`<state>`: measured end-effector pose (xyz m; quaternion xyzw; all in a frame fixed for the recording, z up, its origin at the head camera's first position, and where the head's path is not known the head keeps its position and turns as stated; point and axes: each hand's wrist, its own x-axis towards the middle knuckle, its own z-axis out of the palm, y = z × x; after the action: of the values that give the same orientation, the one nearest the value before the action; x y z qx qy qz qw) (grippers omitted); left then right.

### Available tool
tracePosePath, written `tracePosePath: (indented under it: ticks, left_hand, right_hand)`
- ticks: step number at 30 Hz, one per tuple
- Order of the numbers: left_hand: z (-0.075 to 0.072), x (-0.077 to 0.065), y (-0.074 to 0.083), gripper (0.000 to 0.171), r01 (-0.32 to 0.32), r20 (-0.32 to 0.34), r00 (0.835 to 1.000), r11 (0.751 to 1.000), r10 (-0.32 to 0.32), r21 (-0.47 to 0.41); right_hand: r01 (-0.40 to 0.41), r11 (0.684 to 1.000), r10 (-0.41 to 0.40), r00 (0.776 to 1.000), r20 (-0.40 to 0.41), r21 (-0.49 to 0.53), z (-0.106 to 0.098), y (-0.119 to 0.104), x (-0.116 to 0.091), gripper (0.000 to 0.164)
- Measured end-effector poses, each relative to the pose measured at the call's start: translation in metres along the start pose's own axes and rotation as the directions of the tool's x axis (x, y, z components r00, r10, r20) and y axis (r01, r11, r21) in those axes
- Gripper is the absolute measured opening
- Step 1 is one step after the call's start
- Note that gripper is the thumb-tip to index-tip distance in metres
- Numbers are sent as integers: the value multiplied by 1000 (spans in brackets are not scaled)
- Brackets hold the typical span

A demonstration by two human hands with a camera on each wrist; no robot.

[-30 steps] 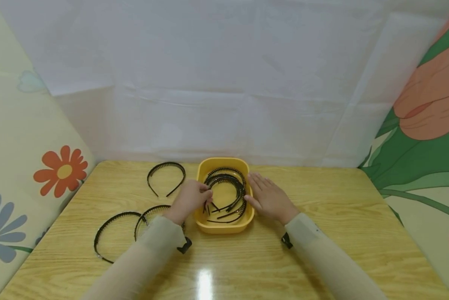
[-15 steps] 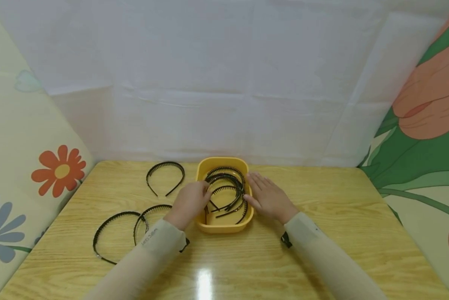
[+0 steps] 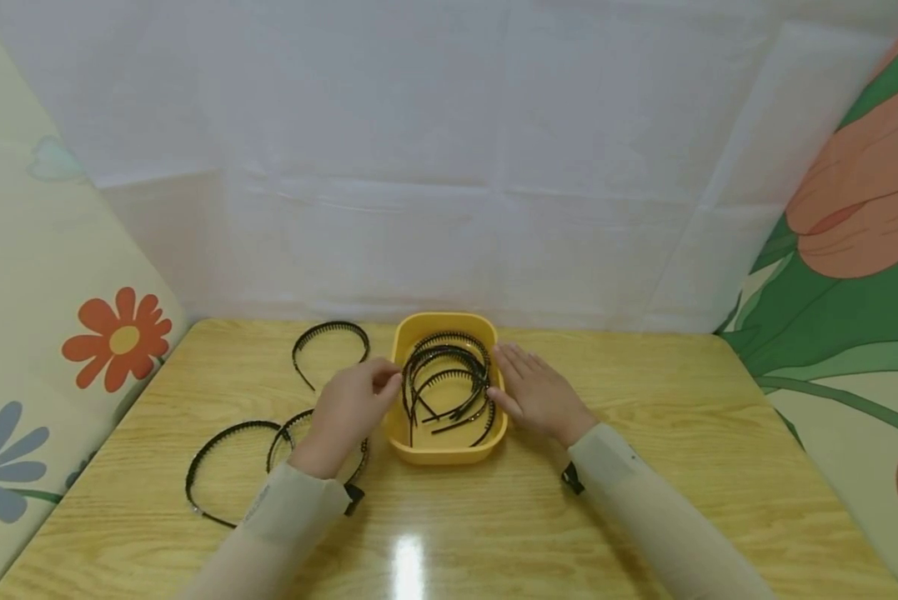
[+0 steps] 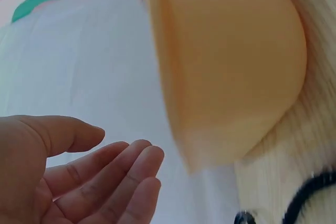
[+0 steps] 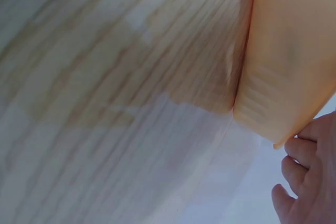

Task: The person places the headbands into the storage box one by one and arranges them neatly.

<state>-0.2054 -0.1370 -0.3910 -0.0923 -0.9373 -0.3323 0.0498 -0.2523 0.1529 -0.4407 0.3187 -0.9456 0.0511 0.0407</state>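
Note:
My left hand (image 3: 347, 408) hovers just off the left side of a yellow plastic basket (image 3: 449, 457). Its fingers are loosely bent with a gap to the thumb, and the left wrist view shows that hand (image 4: 100, 182) holding nothing. Several black toothed headbands (image 3: 482, 379) lie overlapping inside the basket. Along the basket's right rim rests my right hand (image 3: 540, 398), its fingers straight; in the right wrist view its fingers (image 5: 302, 150) touch the rim.
On the wooden table (image 3: 644, 483), left of the basket, lie a far black headband (image 3: 332, 326) and two overlapping ones, the outer headband (image 3: 231, 430) and the inner headband (image 3: 271, 454), partly behind my left arm. A white sheet (image 3: 449, 208) hangs behind the table.
My left hand has let go of a headband inside the basket and drawn back leftward over the rim. That headband now lies along the basket's left side. The right hand stays put.

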Motion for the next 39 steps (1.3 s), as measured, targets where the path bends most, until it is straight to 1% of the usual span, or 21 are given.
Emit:
tracePosePath:
  ticks: [3,6,9,12,14,18,20,23,28,33,36,39]
  left_hand:
    - [-10,-9,-7,30,28,-44,999,1000,-28,1]
    - [-22,-18,-16,33,60,-73,996,998,-58,22]
    - [-36,-25,-29,37,90,-88,993,994,-84,68]
    - [-50,-30,-48,40,138,-86,988,984,-129,114]
    - [-59,-33,-61,44,178,-66,983,973,-170,144]
    - [-74,-40,-87,48,239,-17,970,950,-241,199]
    - [-81,-43,-99,49,259,9,963,939,-268,228]
    - [-89,-46,-113,45,278,37,954,923,-298,268]
    - [-97,-51,-127,39,301,76,938,905,-337,302]
    - [-103,-56,-141,40,338,110,915,886,-389,318]
    - [-106,-58,-149,42,345,132,905,881,-403,325]
    - [-108,-59,-156,43,338,157,901,880,-405,332]
  right_hand:
    - [-4,1000,4,1000,9,1,0,0,0,70]
    - [-5,1000,5,1000,12,-2,0,-1,0,69]
    - [2,1000,-2,1000,4,6,-1,-1,0,69]
    - [6,1000,-6,1000,-1,13,-2,-2,0,69]
    - [7,1000,-7,1000,-3,12,-2,-2,0,69]
    - [6,1000,-6,1000,-9,8,0,-1,0,70]
    - [3,1000,-3,1000,-4,12,0,-1,0,70]
    - [-1,1000,1,1000,1,19,1,-1,-1,70]
    - [-13,1000,13,1000,13,28,-1,-2,-1,70]
    - [-10,1000,10,1000,16,23,-1,-1,-1,70]
    - [-7,1000,7,1000,15,21,-1,-1,0,70]
    - [-4,1000,3,1000,10,26,-1,-1,-1,70]
